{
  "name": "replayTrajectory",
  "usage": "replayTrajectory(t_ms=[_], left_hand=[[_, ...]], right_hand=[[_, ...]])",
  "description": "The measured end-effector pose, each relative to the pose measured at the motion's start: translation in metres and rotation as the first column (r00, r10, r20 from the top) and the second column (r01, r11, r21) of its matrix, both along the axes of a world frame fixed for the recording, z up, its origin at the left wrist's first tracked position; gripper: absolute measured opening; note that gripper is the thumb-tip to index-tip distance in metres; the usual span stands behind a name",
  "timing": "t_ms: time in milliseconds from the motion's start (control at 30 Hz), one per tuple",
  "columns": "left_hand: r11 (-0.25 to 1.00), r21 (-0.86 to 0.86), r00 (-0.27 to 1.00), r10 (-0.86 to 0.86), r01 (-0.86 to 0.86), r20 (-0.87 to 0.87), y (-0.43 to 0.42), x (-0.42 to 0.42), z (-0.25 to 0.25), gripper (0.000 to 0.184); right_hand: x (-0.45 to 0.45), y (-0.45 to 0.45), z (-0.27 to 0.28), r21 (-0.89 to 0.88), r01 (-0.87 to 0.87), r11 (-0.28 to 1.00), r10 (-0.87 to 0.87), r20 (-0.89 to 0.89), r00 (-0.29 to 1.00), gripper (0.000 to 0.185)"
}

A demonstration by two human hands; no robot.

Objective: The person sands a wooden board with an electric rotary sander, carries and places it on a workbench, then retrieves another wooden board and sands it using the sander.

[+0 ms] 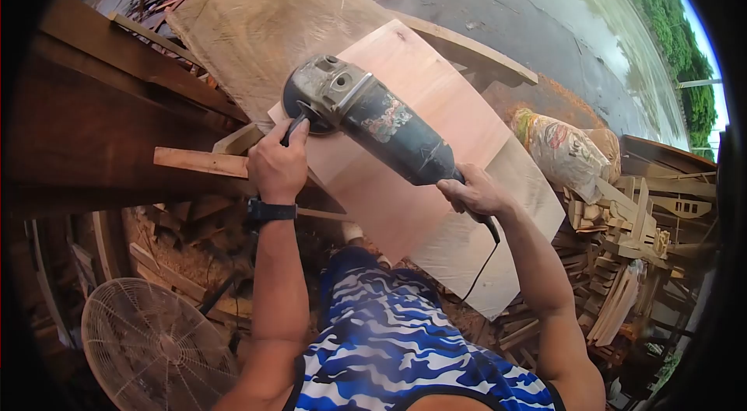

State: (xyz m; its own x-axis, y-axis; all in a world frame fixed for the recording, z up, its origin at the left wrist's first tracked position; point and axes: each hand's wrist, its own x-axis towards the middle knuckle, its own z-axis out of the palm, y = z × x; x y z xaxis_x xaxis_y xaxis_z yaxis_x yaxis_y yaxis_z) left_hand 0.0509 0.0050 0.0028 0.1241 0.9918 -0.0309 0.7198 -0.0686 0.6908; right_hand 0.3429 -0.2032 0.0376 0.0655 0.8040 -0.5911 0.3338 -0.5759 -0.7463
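Note:
A large, worn angle grinder (389,119) lies across a pale wooden panel (451,92), its head and disc at the panel's left edge. My left hand (278,162) is wrapped round the side handle (294,129) next to the grinder's head. At the tool's rear end, my right hand (478,192) grips the back handle, and a black cord (484,267) runs down from there. The panel rests on a bigger, dusty board (257,14). Whether the disc touches the wood or spins, I cannot tell.
A round fan (167,345) stands at the lower left. Stacked wood offcuts (615,271) and a filled sack (564,150) are on the right. A timber piece (201,162) juts out beside my left hand. Wet pavement (537,30) stretches beyond the boards.

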Motion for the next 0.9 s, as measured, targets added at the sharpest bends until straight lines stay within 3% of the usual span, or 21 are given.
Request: replayTrajectory(t_ms=[100,167,267,333,433,533,900], left_hand=[[0.989,0.067,0.987,-0.125,0.132,-0.102,0.038,0.042,0.007,0.045],[0.972,0.023,0.947,-0.221,0.232,-0.232,0.056,0.077,0.014,0.045],[0.932,0.057,0.902,-0.330,0.359,-0.278,0.073,0.130,0.005,0.048],[0.842,0.024,0.803,-0.504,0.539,-0.318,0.069,0.162,0.006,0.052],[0.745,0.109,0.735,-0.603,0.658,-0.312,0.036,0.201,0.004,0.053],[0.688,0.051,0.673,-0.688,0.724,-0.271,-0.007,0.226,0.012,0.052],[0.635,0.018,0.619,-0.746,0.772,-0.244,-0.144,0.272,0.009,0.055]], right_hand=[[0.005,0.006,-0.002,-0.015,0.109,0.994,-0.109,0.001,0.994,0.045],[0.009,0.001,-0.006,0.015,0.283,0.959,-0.280,-0.091,0.956,0.046],[0.024,-0.019,-0.008,0.020,0.432,0.902,-0.426,-0.119,0.897,0.052],[0.040,-0.043,-0.017,0.034,0.479,0.877,-0.469,-0.147,0.871,0.055],[0.055,-0.091,-0.016,0.051,0.555,0.830,-0.542,-0.160,0.825,0.056],[0.066,-0.144,-0.018,0.032,0.608,0.794,-0.597,-0.149,0.788,0.057],[0.091,-0.293,-0.018,0.030,0.685,0.727,-0.676,-0.141,0.723,0.058]])
